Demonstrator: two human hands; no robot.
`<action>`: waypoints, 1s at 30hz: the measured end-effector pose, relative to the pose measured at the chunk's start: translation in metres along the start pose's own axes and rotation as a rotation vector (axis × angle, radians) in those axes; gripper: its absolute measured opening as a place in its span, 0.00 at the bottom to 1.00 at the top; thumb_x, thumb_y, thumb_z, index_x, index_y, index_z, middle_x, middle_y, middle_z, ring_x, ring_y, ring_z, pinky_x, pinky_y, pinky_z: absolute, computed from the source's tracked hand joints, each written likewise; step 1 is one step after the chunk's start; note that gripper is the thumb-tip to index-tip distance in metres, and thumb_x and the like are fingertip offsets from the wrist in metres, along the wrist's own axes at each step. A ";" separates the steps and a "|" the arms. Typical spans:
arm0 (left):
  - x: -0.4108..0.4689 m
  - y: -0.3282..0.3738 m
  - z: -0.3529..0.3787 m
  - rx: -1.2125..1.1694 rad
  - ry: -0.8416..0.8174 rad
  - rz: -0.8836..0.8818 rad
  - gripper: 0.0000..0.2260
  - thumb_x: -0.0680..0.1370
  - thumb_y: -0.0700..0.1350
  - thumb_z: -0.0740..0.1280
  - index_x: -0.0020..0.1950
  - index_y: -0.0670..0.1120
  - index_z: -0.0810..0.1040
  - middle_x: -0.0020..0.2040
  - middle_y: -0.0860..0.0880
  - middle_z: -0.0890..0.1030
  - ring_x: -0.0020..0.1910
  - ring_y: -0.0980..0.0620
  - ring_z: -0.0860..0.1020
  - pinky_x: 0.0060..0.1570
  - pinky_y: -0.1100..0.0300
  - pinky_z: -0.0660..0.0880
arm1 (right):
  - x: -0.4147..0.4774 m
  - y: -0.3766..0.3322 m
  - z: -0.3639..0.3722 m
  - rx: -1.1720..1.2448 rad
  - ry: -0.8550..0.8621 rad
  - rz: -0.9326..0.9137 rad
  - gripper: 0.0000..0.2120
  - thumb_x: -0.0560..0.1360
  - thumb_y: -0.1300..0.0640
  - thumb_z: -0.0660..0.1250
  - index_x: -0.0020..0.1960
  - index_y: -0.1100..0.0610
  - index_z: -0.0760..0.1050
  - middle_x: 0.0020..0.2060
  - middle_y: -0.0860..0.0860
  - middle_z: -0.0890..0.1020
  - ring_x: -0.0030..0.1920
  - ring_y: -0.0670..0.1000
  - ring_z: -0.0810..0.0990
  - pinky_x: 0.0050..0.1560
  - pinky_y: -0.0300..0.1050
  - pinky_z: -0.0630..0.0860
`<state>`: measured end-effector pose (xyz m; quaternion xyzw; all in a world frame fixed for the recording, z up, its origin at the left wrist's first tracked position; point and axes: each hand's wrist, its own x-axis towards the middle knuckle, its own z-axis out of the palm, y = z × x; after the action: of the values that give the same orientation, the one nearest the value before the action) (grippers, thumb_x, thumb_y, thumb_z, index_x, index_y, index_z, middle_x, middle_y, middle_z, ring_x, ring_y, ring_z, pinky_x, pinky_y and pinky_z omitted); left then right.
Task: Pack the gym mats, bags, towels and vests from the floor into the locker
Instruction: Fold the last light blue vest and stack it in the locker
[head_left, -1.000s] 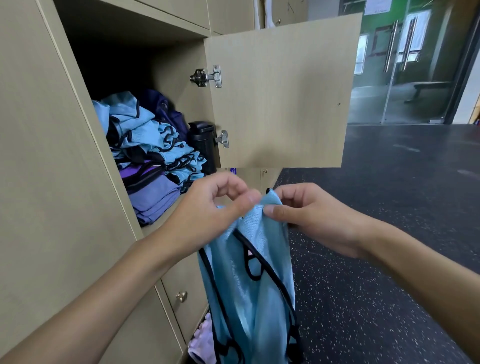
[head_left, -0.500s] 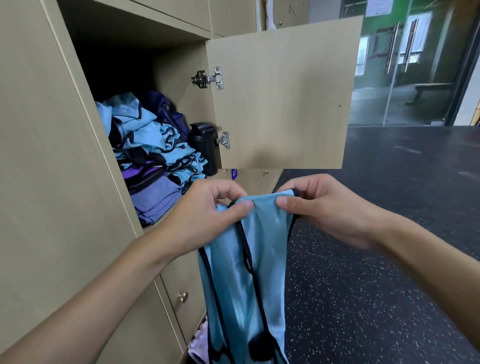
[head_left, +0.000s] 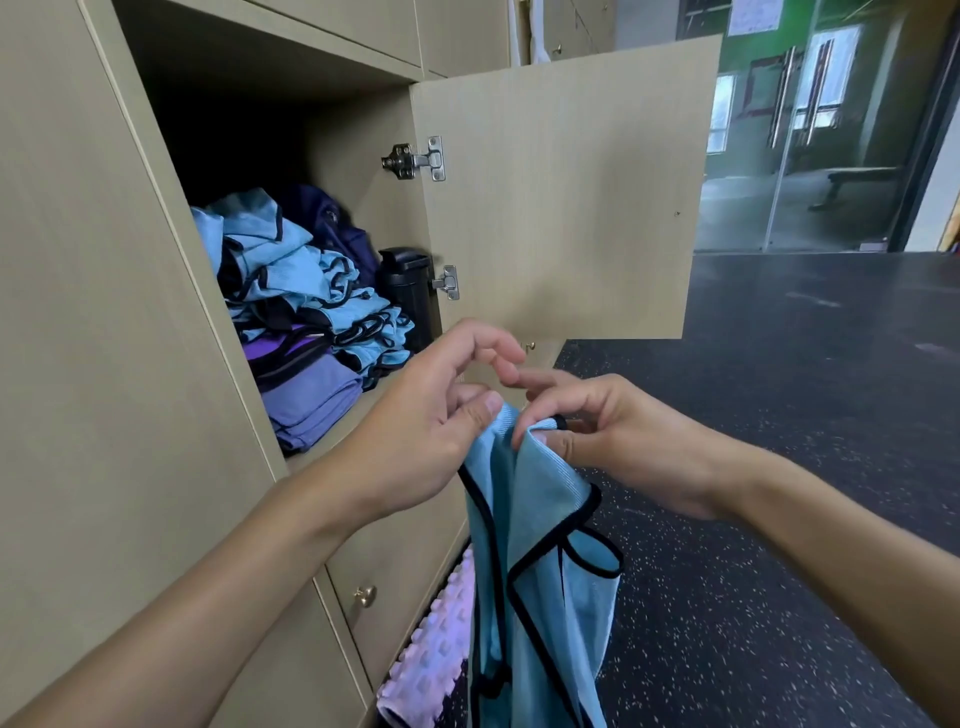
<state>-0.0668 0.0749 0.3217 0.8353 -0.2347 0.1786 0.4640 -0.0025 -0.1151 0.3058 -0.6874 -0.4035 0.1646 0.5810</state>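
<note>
Holding a light-blue vest (head_left: 540, 571) by its top edge, both hands meet in front of the open locker (head_left: 358, 119). The left hand (head_left: 431, 431) presses its thumb onto the cloth and pinches it against curled fingers, while its index finger arches above. The right hand (head_left: 613, 441) pinches a fold of the same edge between thumb and curled fingers. The vest, trimmed in black, hangs straight down from the two grips, outside the locker and below the level of its shelf; whether its lower end reaches the floor (head_left: 779, 519) is out of frame.

Inside the compartment, a heap of folded blue vests (head_left: 296, 275) lies on top of purple cloths (head_left: 311, 405), with a dark blue bag (head_left: 332, 223) behind the heap and a black container (head_left: 410, 280) standing upright at the right wall, beside the lower hinge (head_left: 448, 283). The locker door (head_left: 561, 197) stands swung open to the right. A pale pink studded mat (head_left: 436, 660) lies on the dark speckled floor at the foot of the cabinet, just left of the hanging vest and partly behind it. A brass knob (head_left: 365, 596) marks the shut door below.
</note>
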 end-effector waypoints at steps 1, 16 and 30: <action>0.000 0.002 0.001 -0.017 -0.010 0.003 0.14 0.79 0.37 0.61 0.57 0.55 0.73 0.53 0.55 0.75 0.36 0.37 0.76 0.39 0.50 0.71 | 0.000 0.001 0.000 0.035 -0.038 0.006 0.06 0.70 0.56 0.70 0.43 0.48 0.85 0.70 0.44 0.74 0.68 0.43 0.74 0.69 0.42 0.71; -0.007 -0.004 0.008 0.088 -0.036 -0.201 0.19 0.66 0.63 0.73 0.47 0.53 0.73 0.41 0.53 0.78 0.31 0.58 0.69 0.33 0.66 0.67 | 0.001 -0.002 0.006 -0.099 0.293 0.002 0.07 0.78 0.60 0.69 0.46 0.55 0.86 0.40 0.61 0.85 0.37 0.50 0.77 0.40 0.50 0.75; -0.009 -0.001 0.023 0.402 0.144 -0.131 0.14 0.66 0.56 0.73 0.38 0.49 0.71 0.38 0.54 0.77 0.40 0.52 0.74 0.39 0.54 0.70 | 0.000 -0.010 0.006 -0.323 0.455 -0.051 0.06 0.76 0.60 0.71 0.42 0.50 0.82 0.34 0.41 0.77 0.30 0.36 0.75 0.33 0.28 0.67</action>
<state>-0.0715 0.0581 0.3047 0.9095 -0.1057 0.2505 0.3144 -0.0099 -0.1109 0.3132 -0.7800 -0.3009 -0.0749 0.5436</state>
